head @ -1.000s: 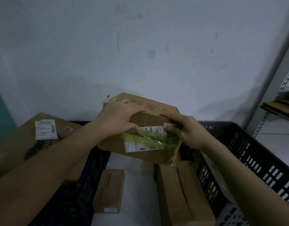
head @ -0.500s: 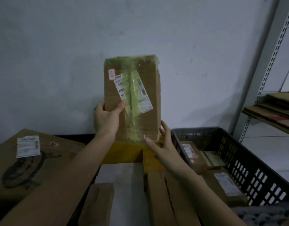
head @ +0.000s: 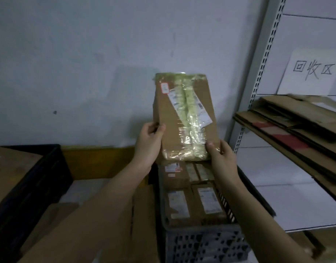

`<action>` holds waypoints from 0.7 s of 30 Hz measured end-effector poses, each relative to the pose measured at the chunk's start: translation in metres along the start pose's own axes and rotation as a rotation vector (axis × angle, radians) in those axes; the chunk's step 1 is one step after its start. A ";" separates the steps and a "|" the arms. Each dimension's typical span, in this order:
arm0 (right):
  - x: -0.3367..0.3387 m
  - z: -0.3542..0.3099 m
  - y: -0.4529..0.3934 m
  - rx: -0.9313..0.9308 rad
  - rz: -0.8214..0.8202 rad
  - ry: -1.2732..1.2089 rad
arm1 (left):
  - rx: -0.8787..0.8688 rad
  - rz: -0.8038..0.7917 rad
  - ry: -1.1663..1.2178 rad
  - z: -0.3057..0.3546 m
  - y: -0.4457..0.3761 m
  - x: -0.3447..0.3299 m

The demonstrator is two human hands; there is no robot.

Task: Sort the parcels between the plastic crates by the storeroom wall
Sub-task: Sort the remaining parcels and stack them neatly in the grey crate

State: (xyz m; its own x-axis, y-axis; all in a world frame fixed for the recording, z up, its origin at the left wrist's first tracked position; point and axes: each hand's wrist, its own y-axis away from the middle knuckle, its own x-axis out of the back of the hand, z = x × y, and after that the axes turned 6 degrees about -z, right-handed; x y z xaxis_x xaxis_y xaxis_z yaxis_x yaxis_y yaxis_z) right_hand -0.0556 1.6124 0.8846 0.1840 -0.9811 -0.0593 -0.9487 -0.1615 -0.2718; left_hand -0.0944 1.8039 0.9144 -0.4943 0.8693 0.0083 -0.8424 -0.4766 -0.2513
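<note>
Head view, close, forward-down toward wall [head: 87, 54].

Dim storeroom. Plain pale grey painted wall [head: 87, 63], scuffed and marked. On the right, grey perforated metal shelving upright [head: 258, 76], flattened brown cardboard sheets [head: 288, 128] stacked on its shelf, white paper sign with handwritten characters [head: 311, 71] behind. Along the wall's base, dull yellow skirting band [head: 98, 162].

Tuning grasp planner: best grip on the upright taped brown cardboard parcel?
Grip the taped brown cardboard parcel by its two long side edges near the bottom, from both sides, as the left hand and right hand do. It is flat, tall and upright; glossy tape looks slippery.
</note>
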 end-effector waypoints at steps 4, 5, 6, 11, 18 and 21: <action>0.068 0.014 -0.024 -0.199 0.052 0.009 | 0.078 -0.080 -0.318 -0.049 0.005 -0.039; 0.081 0.019 -0.029 -0.211 0.072 0.037 | 0.116 -0.098 -0.451 -0.067 0.008 -0.042; 0.092 0.025 -0.033 -0.212 0.092 0.067 | 0.163 -0.130 -0.584 -0.085 0.012 -0.042; 0.118 0.060 -0.043 -0.271 0.142 0.204 | 0.320 -0.352 -0.846 -0.155 0.043 -0.040; 0.109 0.088 -0.070 -0.306 0.099 0.452 | 0.341 -0.299 -0.834 -0.171 0.047 -0.038; 0.101 0.098 -0.080 -0.444 0.000 0.494 | 0.337 -0.286 -0.834 -0.173 0.047 -0.037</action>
State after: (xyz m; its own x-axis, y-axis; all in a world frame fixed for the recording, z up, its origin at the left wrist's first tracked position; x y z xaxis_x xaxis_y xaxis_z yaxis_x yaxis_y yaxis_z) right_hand 0.0642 1.5363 0.8059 0.1448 -0.8972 0.4172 -0.9840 -0.0863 0.1560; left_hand -0.0780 1.7720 0.7345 -0.1435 0.6470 0.7489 -0.9085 -0.3862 0.1596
